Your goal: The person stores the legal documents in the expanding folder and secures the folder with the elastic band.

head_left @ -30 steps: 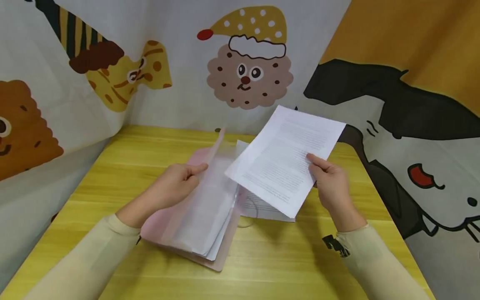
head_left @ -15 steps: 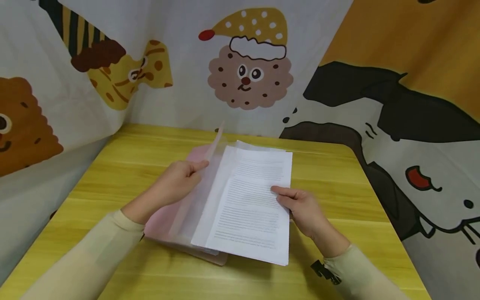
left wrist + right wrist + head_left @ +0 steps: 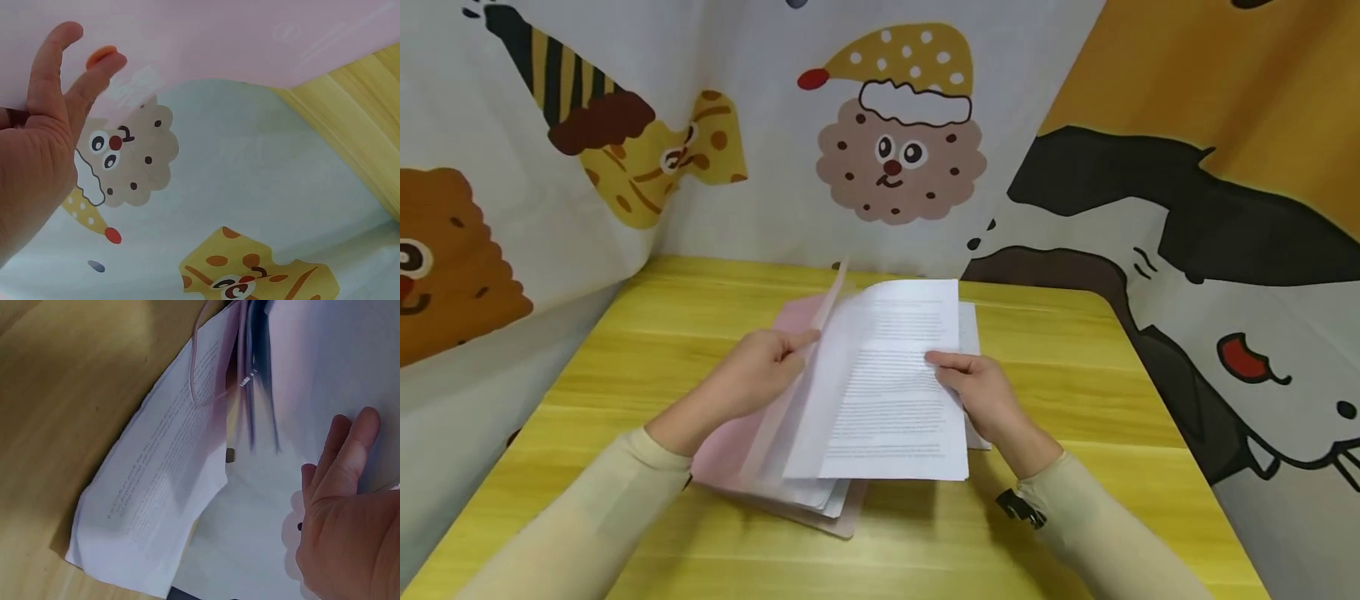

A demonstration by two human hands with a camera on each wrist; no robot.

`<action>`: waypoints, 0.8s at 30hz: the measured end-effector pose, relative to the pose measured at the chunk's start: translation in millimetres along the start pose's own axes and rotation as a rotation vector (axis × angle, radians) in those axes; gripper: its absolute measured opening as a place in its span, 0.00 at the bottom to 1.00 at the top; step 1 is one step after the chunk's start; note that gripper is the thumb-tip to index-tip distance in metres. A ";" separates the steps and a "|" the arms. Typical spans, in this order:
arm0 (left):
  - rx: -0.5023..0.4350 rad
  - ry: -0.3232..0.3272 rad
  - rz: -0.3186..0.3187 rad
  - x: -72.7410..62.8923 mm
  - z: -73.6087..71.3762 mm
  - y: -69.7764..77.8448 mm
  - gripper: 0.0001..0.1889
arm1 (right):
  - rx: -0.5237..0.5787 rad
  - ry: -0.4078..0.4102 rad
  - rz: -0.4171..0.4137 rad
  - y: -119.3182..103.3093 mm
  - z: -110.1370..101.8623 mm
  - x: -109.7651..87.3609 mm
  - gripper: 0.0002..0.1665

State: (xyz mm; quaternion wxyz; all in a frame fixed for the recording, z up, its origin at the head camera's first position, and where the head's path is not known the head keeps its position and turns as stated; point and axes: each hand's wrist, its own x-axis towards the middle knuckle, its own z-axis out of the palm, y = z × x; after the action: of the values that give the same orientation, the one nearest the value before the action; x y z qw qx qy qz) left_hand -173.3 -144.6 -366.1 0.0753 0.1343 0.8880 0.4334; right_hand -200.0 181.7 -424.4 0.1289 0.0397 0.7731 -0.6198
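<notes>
A pink translucent document folder (image 3: 726, 450) lies opened on the table, with papers inside it. My left hand (image 3: 760, 371) pinches its raised cover (image 3: 831, 308) between thumb and fingers; in the left wrist view, a small orange disc (image 3: 102, 56) shows by a fingertip. My right hand (image 3: 988, 396) grips the right edge of a few printed sheets (image 3: 895, 383), thumb on top. The sheets' left side is at the folder's opening, and I cannot tell whether it is inside a pocket. Behind them lies another printed stack (image 3: 162, 444), partly hidden.
A thin loop of cord (image 3: 194, 369) hangs by the folder's edge in the right wrist view. The yellow wood-grain table (image 3: 1075, 500) extends on both sides. A cartoon-printed cloth (image 3: 760, 200) hangs along the back and sides.
My right hand has brought the printed sheets down and left, from tilted in the air to upright against the folder's opening. My left hand keeps holding the cover raised.
</notes>
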 end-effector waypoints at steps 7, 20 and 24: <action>-0.016 0.010 0.001 0.5 -0.2 -1.4 0.24 | 0.061 -0.176 0.078 7.6 0.3 -0.2 0.28; 0.019 -0.021 0.021 -0.1 13.0 -1.6 0.24 | -0.177 -0.149 -0.096 27.5 -11.4 9.6 0.20; 0.018 -0.023 0.030 2.5 14.6 -0.3 0.24 | -0.030 -0.138 -0.033 33.9 -25.2 9.7 0.23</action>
State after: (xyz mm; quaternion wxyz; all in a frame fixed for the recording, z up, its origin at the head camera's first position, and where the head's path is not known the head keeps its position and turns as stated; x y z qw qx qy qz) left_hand -172.1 -133.1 -375.3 0.0780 0.1532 0.8889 0.4247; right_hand -205.7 212.9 -454.0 0.1722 -0.0176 0.7720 -0.6116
